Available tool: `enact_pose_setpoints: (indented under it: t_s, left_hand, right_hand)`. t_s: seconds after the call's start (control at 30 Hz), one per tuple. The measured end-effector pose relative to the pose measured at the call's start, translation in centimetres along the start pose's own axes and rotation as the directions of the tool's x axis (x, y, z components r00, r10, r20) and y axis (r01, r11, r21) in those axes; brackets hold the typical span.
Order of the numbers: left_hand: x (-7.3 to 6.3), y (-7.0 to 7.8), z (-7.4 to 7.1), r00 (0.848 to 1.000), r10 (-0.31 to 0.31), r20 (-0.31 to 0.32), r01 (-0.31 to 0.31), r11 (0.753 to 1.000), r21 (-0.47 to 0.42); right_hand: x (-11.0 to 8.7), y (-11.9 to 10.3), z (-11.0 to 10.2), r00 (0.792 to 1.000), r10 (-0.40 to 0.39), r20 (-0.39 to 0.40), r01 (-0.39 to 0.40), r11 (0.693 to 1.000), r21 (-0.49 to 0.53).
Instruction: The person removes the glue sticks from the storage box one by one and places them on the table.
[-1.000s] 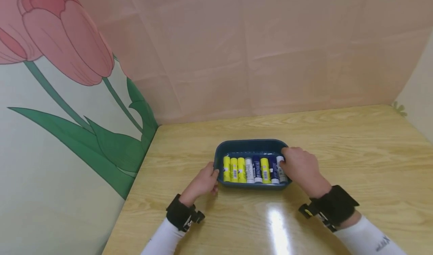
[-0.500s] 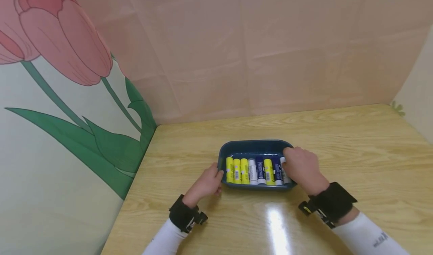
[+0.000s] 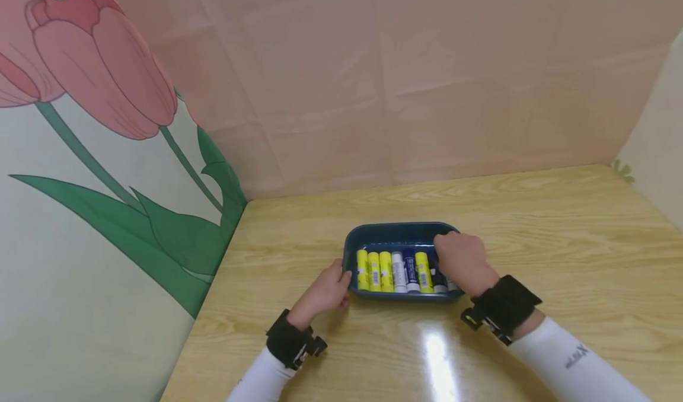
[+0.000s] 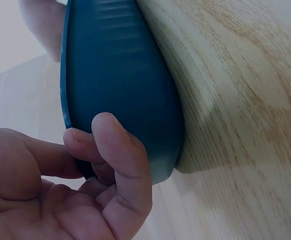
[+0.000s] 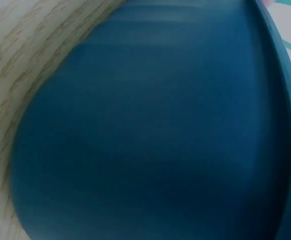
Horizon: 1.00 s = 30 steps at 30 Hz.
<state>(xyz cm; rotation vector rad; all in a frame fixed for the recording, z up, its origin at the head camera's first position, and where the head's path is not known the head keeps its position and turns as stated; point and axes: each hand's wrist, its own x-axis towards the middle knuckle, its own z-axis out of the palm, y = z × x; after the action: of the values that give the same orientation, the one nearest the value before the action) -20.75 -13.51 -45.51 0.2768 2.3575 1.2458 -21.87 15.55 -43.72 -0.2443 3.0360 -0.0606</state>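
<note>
A dark blue rectangular tray lies on the wooden table. Inside, several glue sticks stand side by side in a row along its near wall: yellow ones, a white one and dark blue ones. My left hand grips the tray's left end, thumb at the rim and curled fingers against the outer wall. My right hand reaches over the tray's right end, above the rightmost glue sticks, partly covering them. Its fingertips are hidden. The right wrist view shows mostly the tray's outer wall.
The wooden table extends around the tray. A pink sheet hangs behind it, and a wall with painted tulips stands on the left. Light glares on the tabletop in front of the tray.
The tray shifted slightly right between the first two frames, and my left hand followed, keeping its grip. My right hand has since moved left, further over the rightmost glue sticks.
</note>
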Motion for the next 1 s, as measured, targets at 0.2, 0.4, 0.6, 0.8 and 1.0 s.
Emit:
enact_pose_setpoints:
  t_s: [0.2, 0.4, 0.6, 0.8, 1.0]
  left_hand:
    - [0.1, -0.2, -0.2, 1.000, -0.008, 0.006, 0.008, 1.000, -0.003]
    - [0.3, -0.3, -0.2, 1.000, -0.013, 0.007, 0.013, 1.000, -0.015]
    - [0.2, -0.5, -0.1, 1.000, 0.002, -0.011, -0.002, 1.000, -0.005]
    - [0.2, -0.5, -0.1, 1.000, 0.004, -0.007, -0.004, 1.000, -0.016]
    - [0.2, -0.5, -0.1, 1.000, 0.011, -0.003, -0.011, 1.000, -0.019]
  right_hand:
    - [0.2, -0.4, 0.6, 0.998, -0.019, -0.054, 0.016, 0.999, -0.050]
    - [0.4, -0.8, 0.7, 1.000, 0.010, -0.014, -0.011, 0.999, -0.050]
    - [0.7, -1.1, 1.0, 0.998, 0.054, 0.033, -0.054, 0.998, -0.014]
    - [0.7, -1.1, 1.0, 0.996, 0.082, 0.038, -0.083, 0.996, 0.018]
    - [0.8, -1.0, 1.2, 0.994, 0.102, 0.045, -0.105, 0.993, 0.054]
